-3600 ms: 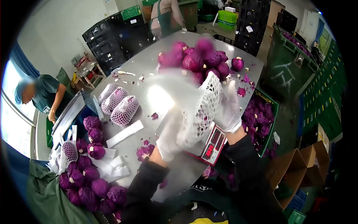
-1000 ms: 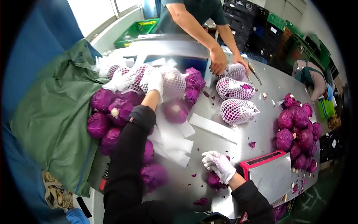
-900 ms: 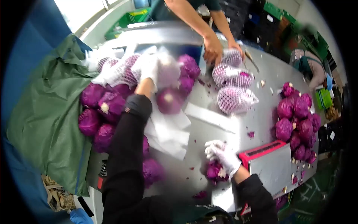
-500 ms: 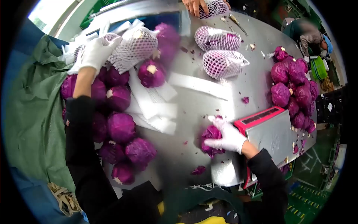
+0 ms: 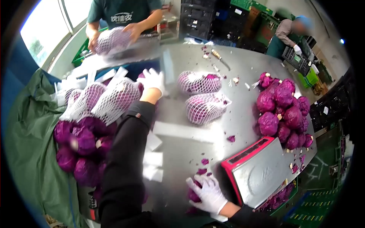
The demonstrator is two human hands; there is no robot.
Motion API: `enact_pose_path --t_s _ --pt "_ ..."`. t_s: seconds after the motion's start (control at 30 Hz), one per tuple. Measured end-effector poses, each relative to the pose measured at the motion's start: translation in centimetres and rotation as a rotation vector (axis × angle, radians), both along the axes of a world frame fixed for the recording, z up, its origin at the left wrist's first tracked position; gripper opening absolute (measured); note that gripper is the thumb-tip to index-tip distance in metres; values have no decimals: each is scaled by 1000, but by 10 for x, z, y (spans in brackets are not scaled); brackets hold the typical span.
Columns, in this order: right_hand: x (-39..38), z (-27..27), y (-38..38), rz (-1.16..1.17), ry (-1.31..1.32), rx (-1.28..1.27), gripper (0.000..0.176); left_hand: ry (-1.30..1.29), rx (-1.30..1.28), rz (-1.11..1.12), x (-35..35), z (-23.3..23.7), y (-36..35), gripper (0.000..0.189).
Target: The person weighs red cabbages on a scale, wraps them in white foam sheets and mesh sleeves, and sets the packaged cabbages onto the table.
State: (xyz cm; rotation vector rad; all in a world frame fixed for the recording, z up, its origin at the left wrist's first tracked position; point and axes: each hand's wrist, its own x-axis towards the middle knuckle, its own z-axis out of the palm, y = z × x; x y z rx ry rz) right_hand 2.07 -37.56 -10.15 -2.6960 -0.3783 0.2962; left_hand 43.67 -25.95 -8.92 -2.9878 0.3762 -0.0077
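Note:
My left hand point(image 5: 153, 81), in a white glove, is stretched over a purple cabbage point(image 5: 141, 79) at the upper left, its fingers spread against the side. Next to it lie white net-wrapped cabbages point(image 5: 119, 95). At the lower middle my right hand point(image 5: 209, 194), also gloved, has its fingers round another purple cabbage point(image 5: 194, 192), left of the red and silver scale point(image 5: 258, 171). Two netted bundles point(image 5: 200, 82) rest on the steel table between my hands, with a white strip point(image 5: 182, 132) below them.
Loose purple cabbages point(image 5: 85, 171) crowd the left side, and another pile point(image 5: 285, 110) stands at the right. A knife point(image 5: 220, 59) lies at the far edge. Across the table a co-worker's hands point(image 5: 133, 32) hold a netted bundle point(image 5: 113, 40). Another person point(image 5: 291, 36) handles a black crate.
The view has tilted up. My left hand has left the netted cabbages and moved right to a bare cabbage. My right hand, with its cabbage, is closer to me. The co-worker's bundle is lifted.

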Motion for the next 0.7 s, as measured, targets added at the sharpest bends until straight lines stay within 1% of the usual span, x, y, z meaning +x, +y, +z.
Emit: enact_pose_path --t_s 0.03,0.07,0.1,0.17,0.2,0.23,0.27,0.33,0.37,0.43,0.5,0.57,0.6,0.63,0.67,0.7 --pt "0 -3 0 -39 -15 -9 78 4 63 68 6 -10 -4 104" --pt "2 -3 0 -28 2 -49 78 -30 169 100 12 -24 -5 104" --pt "4 1 0 -18 26 -85 79 -104 182 125 31 -45 -5 95" --pt "13 8 -3 -11 45 -77 78 -177 268 132 41 -52 -11 86" --pt "14 6 -3 -22 54 -61 78 -201 264 112 43 -57 -10 81" --pt "15 4 -3 -30 62 -44 78 -162 197 62 35 -48 -4 82" --pt "17 -3 -5 -49 106 -78 80 -126 129 16 27 -37 2 82" --pt "22 -11 -10 -79 119 -27 82 -86 -20 -67 14 -16 11 87" --pt "25 -12 -12 -83 123 -14 83 -139 -127 -136 9 -16 19 90" --pt "29 -16 -11 -83 118 -26 84 -320 -376 -320 4 -23 29 89" --pt "33 -20 -9 -92 109 -57 84 -379 -587 -418 2 -23 29 87" --pt "37 -21 -11 -121 112 -71 84 -209 -874 -367 -8 -9 22 85" --pt "38 -20 -13 -150 130 -20 82 -15 -1171 -265 -21 -2 16 80" --pt "39 -17 -16 -182 148 32 79 175 -1402 -209 -23 3 12 72" --pt "38 -13 -18 -175 129 8 80 369 -1557 -188 -30 6 14 70" --pt "39 -8 -22 -184 112 75 82 574 -1700 -166 -55 31 10 69"
